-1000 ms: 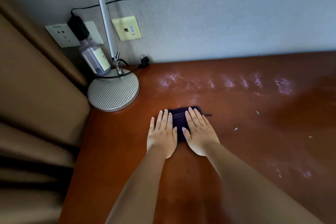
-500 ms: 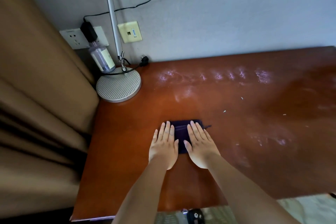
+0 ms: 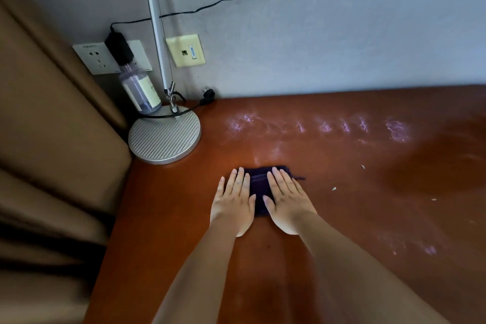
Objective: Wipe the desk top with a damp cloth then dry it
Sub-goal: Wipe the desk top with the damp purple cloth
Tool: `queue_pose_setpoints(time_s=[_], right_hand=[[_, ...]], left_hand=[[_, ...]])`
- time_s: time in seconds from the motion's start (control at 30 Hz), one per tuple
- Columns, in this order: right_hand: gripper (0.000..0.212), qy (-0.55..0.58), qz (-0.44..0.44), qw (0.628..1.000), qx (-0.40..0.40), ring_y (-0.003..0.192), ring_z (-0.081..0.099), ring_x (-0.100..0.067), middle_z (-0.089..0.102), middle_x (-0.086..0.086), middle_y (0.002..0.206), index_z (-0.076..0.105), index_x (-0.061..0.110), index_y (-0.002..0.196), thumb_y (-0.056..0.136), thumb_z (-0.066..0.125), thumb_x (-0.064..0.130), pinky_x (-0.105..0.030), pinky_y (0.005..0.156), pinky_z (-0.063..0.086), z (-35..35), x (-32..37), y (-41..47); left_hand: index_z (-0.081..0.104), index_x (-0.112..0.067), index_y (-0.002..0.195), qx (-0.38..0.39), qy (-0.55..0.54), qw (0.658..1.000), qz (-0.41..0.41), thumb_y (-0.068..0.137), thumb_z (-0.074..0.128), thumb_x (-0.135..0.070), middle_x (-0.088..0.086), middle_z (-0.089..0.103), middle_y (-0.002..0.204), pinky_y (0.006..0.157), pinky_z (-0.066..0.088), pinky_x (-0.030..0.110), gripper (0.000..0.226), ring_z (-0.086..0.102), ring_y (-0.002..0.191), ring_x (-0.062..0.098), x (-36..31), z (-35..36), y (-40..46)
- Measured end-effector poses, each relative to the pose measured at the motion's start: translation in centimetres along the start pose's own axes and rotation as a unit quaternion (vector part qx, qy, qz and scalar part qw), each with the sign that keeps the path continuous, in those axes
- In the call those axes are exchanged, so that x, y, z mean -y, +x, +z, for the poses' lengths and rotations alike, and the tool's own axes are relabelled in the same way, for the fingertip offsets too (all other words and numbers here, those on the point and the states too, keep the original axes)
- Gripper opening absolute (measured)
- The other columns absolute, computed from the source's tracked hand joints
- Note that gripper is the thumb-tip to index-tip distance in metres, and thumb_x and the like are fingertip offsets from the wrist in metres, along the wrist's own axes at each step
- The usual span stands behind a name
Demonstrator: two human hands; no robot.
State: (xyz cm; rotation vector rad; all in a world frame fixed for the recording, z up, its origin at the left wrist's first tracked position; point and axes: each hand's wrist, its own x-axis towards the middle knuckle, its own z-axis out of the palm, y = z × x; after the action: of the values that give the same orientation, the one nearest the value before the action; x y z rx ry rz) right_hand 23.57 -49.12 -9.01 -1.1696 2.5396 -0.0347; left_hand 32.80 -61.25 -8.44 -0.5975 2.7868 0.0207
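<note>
Dark cloth (image 3: pixel 259 187) is lying on the desk (image 3: pixel 342 218), left hand (image 3: pixel 234 205) and right hand (image 3: pixel 288 204) pressing it with flat, straight fingers.

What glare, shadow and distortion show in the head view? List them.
Head view: pale glare streaks along the far desk top; a dark shadow patch sits at its right; wide-angle bending tilts the lamp pole and curtain; the forearms at the bottom edge look soft; both hands, left hand and right hand, on the dark cloth stay sharp.
</note>
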Motion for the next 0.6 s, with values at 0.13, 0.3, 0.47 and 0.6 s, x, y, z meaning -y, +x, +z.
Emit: queue_pose_setpoints(time_s=[0.13,0.3,0.47,0.6], right_hand=[[0.061,-0.009,-0.014,1.000,0.001,0.145,-0.018,-0.012,-0.020,0.001,0.159,-0.015,0.016,0.151,0.103,0.011,0.043,-0.031,0.119,-0.008,-1.3,-1.2,4.0],[0.061,-0.007,-0.025,1.000,0.005,0.145,-0.019,-0.012,-0.021,0.001,0.159,-0.014,0.016,0.151,0.103,0.012,0.042,-0.031,0.119,-0.007,-2.5,-1.9,6.9],[0.061,-0.016,-0.024,1.000,0.012,0.145,-0.019,-0.013,-0.022,-0.001,0.158,-0.015,0.013,0.151,0.103,0.010,0.042,-0.031,0.119,-0.008,-2.3,-1.7,5.9],[0.061,-0.020,-0.004,0.999,0.026,0.145,-0.020,-0.013,-0.023,-0.002,0.158,-0.017,0.012,0.150,0.102,0.006,0.043,-0.032,0.118,-0.009,-1.2,-0.7,2.0]], left_hand=[[-0.015,-0.012,0.151,-0.001,-0.005,1.000,-0.021,0.104,0.004,-0.038,0.005,-0.020,0.160,0.120,-0.009,0.040,0.057,-0.019,0.147,0.019,0.4,-0.9,3.6],[-0.015,-0.012,0.151,0.005,-0.014,0.999,-0.033,0.104,0.005,-0.037,0.004,-0.020,0.160,0.120,-0.009,0.039,0.057,-0.019,0.147,0.018,0.8,-1.7,6.2],[-0.013,-0.012,0.152,0.003,-0.011,0.999,-0.037,0.104,0.005,-0.037,0.005,-0.018,0.160,0.119,-0.010,0.039,0.057,-0.018,0.147,0.019,0.5,-1.7,5.3],[-0.015,-0.013,0.151,0.009,-0.026,0.999,-0.033,0.104,0.005,-0.038,0.004,-0.020,0.160,0.119,-0.011,0.040,0.057,-0.019,0.147,0.019,-0.4,-0.6,1.9]])
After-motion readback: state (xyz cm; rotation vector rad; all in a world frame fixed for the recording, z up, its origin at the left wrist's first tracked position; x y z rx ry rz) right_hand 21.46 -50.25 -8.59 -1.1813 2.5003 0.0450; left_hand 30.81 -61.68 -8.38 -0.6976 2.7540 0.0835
